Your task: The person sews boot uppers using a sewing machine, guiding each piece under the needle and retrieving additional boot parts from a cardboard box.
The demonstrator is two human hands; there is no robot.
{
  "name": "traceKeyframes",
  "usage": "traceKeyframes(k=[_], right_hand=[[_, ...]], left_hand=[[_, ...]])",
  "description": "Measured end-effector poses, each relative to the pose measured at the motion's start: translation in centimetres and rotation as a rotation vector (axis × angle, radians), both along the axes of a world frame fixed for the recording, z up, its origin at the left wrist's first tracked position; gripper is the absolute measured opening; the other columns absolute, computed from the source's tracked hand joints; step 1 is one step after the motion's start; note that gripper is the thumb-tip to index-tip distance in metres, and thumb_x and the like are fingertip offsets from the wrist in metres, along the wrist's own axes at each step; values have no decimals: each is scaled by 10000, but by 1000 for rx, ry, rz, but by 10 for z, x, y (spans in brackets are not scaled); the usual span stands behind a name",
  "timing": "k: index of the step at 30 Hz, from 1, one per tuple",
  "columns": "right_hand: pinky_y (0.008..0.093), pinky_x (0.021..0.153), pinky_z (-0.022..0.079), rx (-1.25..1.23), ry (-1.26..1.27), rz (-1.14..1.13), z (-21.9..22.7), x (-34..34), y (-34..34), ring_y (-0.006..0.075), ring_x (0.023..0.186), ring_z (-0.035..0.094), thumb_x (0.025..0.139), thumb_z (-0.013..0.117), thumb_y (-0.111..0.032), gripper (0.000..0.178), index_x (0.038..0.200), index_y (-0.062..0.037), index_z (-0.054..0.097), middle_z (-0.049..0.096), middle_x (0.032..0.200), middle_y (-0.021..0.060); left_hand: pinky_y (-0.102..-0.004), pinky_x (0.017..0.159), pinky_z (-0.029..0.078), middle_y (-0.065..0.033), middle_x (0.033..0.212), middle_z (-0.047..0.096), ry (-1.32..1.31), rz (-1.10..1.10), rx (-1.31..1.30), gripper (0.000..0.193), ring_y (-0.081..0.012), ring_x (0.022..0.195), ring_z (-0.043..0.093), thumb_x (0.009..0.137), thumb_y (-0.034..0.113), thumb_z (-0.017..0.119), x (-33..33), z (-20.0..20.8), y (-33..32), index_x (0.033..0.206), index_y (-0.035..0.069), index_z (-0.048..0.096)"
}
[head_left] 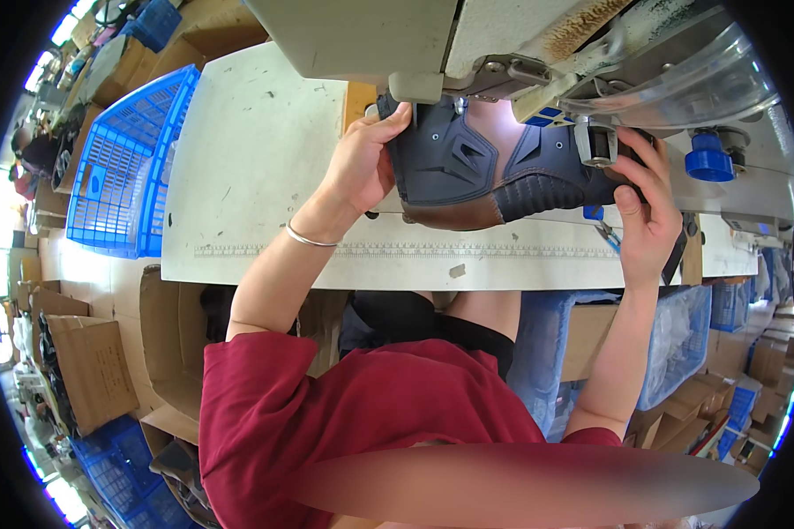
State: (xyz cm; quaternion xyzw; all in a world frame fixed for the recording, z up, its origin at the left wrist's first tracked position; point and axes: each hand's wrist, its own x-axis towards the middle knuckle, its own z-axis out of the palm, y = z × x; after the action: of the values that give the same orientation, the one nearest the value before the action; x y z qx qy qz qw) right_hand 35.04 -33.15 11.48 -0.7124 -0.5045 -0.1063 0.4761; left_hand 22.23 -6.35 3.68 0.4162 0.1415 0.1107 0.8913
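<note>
A dark shoe upper [445, 163] with brown trim, eyelets and a ribbed, padded section lies under the head of a sewing machine [353, 40]. My left hand [366, 163] pinches its left edge, thumb on top and the other fingers partly hidden. At the opposite end, my right hand [651, 216] grips the upper with bent fingers, close beside a metal machine part [597, 144]. Light shines on the brown middle of the upper. The machine covers its far edge, so the needle cannot be made out.
The white table [256, 159] carries a printed ruler [397, 251] along its near side. Small blue-handled snips [607, 234] lie near my right hand. A blue knob [710, 159] sticks out on the right. Blue crates [132, 167] and cardboard boxes [93, 370] stand around the table.
</note>
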Motion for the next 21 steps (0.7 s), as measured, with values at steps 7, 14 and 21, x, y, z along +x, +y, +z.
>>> traceKeyframes(k=[7, 14, 21], right_hand=[[325, 987, 379, 4, -45, 23, 5, 9, 2, 233, 1155, 511, 890, 600, -181, 248, 1044, -1, 674, 601, 1208, 126], [272, 914, 408, -7, 96, 12, 6, 24, 5, 147, 1001, 565, 912, 595, -159, 225, 1074, -10, 644, 668, 1094, 117], [249, 855, 393, 10, 227, -93, -11, 49, -2, 123, 944, 540, 905, 599, -134, 243, 1088, 19, 646, 630, 1025, 56]], left_hand=[[-397, 914, 539, -174, 1155, 608, -9, 41, -29, 379, -263, 1027, 639, 1004, 240, 356, 2, -3, -5, 1251, -29, 459], [-407, 921, 533, -177, 1171, 598, -33, 90, -98, 385, -272, 1047, 628, 1002, 240, 346, 1, -7, -16, 1256, -25, 458], [-409, 922, 529, -170, 1175, 596, -32, 123, -122, 381, -282, 1064, 619, 1003, 245, 338, 1, 0, -22, 1248, -18, 465]])
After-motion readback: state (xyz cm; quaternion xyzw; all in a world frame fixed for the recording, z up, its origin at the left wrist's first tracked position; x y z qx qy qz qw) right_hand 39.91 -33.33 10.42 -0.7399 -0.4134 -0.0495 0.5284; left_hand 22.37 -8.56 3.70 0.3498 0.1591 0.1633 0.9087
